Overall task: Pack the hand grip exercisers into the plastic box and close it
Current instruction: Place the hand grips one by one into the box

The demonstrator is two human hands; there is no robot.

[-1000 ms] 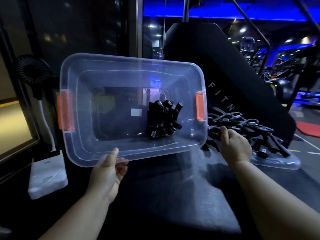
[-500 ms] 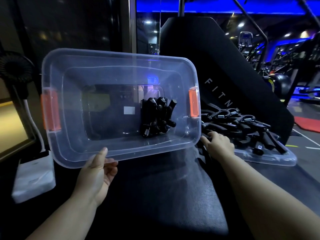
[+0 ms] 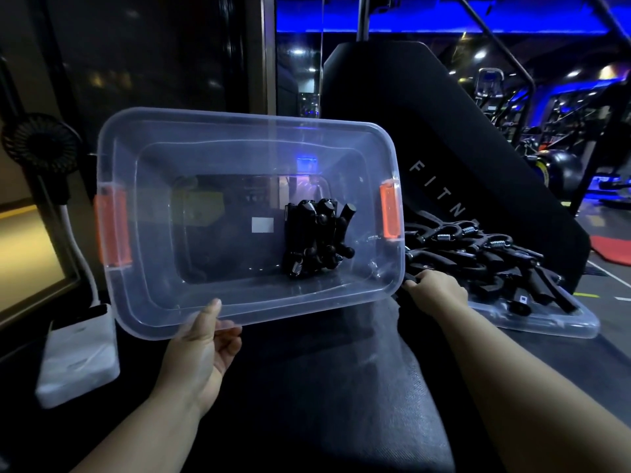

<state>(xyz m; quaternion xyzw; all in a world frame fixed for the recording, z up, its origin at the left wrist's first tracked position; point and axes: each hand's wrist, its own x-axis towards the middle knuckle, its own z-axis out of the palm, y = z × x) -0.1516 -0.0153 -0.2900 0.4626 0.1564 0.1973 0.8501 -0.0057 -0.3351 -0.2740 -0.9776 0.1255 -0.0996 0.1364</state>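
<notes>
Clear round-cornered plastic box (image 3: pixel 153 206) holds black coil-sprung exercisers (image 3: pixel 317 240).

The left hand (image 3: pixel 201 349) pinches the near rim of the clear rectangular plastic box (image 3: pixel 143 199) (orange latches (image 3: pixel 390 211) at both ends), which is tipped toward the camera with bundled black hand grip exercisers (image 3: pixel 317 240) inside. The right hand (image 3: pixel 435 291) grips a black handle (image 3: pixel 408 279) beside the clear flat lid (image 3: pixel 546 322).

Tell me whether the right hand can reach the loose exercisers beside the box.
Likely yes: the right hand is at the edge of the loose exercisers, fingers seemingly curled round one handle. The box, gripped by the left hand, sits beside them, not in between.
</notes>
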